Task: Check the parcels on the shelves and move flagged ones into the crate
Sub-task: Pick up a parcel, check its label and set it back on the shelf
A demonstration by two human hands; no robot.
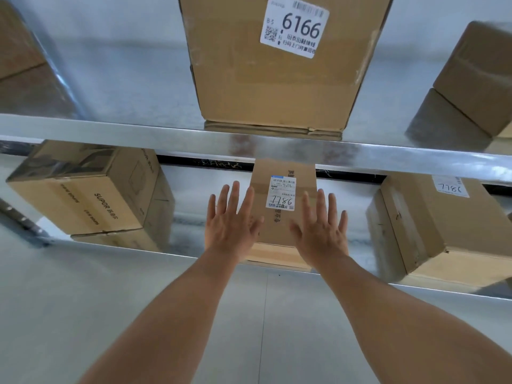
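Observation:
A narrow cardboard parcel lies on the lower metal shelf, its white label hand-marked 7786. My left hand and my right hand are stretched out flat, fingers spread, one at each side of this parcel's near end. Whether the palms touch the box cannot be told. On the upper shelf stands a big parcel with a label reading 6166. No crate is in view.
A SUPOR-printed box sits at the left of the lower shelf, and a parcel with a handwritten label at the right. More boxes stand at the upper left and upper right. Grey floor lies below.

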